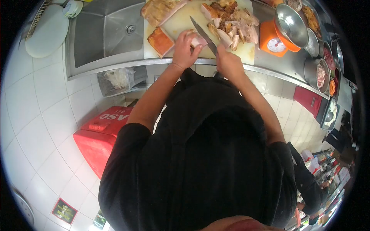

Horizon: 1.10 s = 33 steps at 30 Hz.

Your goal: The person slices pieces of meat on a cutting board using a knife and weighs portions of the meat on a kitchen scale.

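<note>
The meat piece [199, 40] lies on the board [181, 21], near its front edge. The left hand [185, 50] grips it from above. The right hand [228, 61] is clenched on the knife [203, 34] (blade just beside the piece). Chopped meat [231, 25] lies behind, a scale [275, 40] at the right.

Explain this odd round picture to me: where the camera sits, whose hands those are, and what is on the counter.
The one picture comes from a fisheye camera worn on a person's head, looking down over their black top at their own two bare hands. The left hand holds a piece of meat on a pale cutting board. The right hand grips a knife, blade pointing away across the board. Chopped meat lies piled on the board, with roast slabs beside it. A steel sink sits left, an orange scale with a metal bowl right. A red box stands on the tiled floor.
</note>
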Each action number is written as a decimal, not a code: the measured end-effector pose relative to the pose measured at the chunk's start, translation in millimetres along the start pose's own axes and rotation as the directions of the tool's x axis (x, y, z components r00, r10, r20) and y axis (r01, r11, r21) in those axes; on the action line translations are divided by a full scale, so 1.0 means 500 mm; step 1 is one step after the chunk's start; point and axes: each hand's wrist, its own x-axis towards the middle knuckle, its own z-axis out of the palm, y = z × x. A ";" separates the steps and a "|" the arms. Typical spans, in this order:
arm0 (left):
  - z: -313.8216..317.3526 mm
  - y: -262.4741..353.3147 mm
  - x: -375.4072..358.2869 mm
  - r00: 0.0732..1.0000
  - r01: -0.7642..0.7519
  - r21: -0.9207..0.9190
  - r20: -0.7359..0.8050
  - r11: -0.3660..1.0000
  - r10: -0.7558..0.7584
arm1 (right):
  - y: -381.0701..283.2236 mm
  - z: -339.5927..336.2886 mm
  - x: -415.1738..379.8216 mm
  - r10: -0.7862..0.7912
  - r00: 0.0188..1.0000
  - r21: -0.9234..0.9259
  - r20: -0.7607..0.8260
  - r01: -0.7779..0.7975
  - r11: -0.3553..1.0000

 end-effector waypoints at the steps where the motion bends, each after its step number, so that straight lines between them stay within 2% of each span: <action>1: 0.002 -0.001 0.001 1.000 0.005 0.010 0.002 1.000 -0.005 | -0.007 0.001 0.021 -0.003 1.000 -0.003 -0.024 0.003 1.000; 4: 0.005 -0.001 0.001 1.000 0.007 0.040 0.006 0.999 -0.007 | -0.017 0.005 0.065 -0.031 0.999 -0.014 -0.016 0.031 0.999; 7: 0.009 0.001 -0.002 1.000 0.003 0.066 -0.004 0.998 -0.002 | -0.019 0.008 0.053 0.013 1.000 0.024 -0.008 -0.012 1.000; 10: 0.013 0.002 -0.003 1.000 0.012 0.066 -0.019 0.998 -0.010 | -0.022 -0.010 0.015 0.086 0.992 -0.010 0.089 -0.085 0.996; 13: 0.016 -0.001 -0.007 1.000 0.012 0.053 -0.028 0.999 -0.011 | -0.022 -0.036 -0.021 0.106 0.972 -0.088 0.210 -0.089 0.992; 16: 0.018 -0.005 -0.005 0.999 0.001 0.053 -0.032 0.999 0.001 | -0.037 -0.076 -0.024 0.202 0.916 -0.143 0.347 -0.162 0.976; 19: 0.014 -0.007 -0.006 1.000 0.003 0.054 -0.026 0.999 -0.002 | -0.053 -0.108 -0.012 0.200 0.901 -0.177 0.384 -0.141 0.974; 22: 0.016 -0.008 -0.003 1.000 -0.001 0.035 -0.015 0.999 0.002 | -0.055 -0.108 0.000 0.227 0.916 -0.145 0.332 -0.188 0.971; 25: 0.015 -0.005 -0.010 1.000 0.013 0.019 0.003 1.000 -0.013 | -0.060 -0.116 0.008 0.217 0.905 -0.118 0.365 -0.187 0.975; 31: 0.019 -0.009 -0.006 1.000 0.009 0.054 0.018 0.998 -0.010 | -0.049 -0.107 0.039 0.075 0.933 -0.080 0.351 -0.050 0.996; 33: 0.017 0.000 -0.004 1.000 0.007 0.058 0.009 0.998 -0.007 | -0.050 -0.107 0.048 0.095 0.924 -0.109 0.371 -0.058 0.992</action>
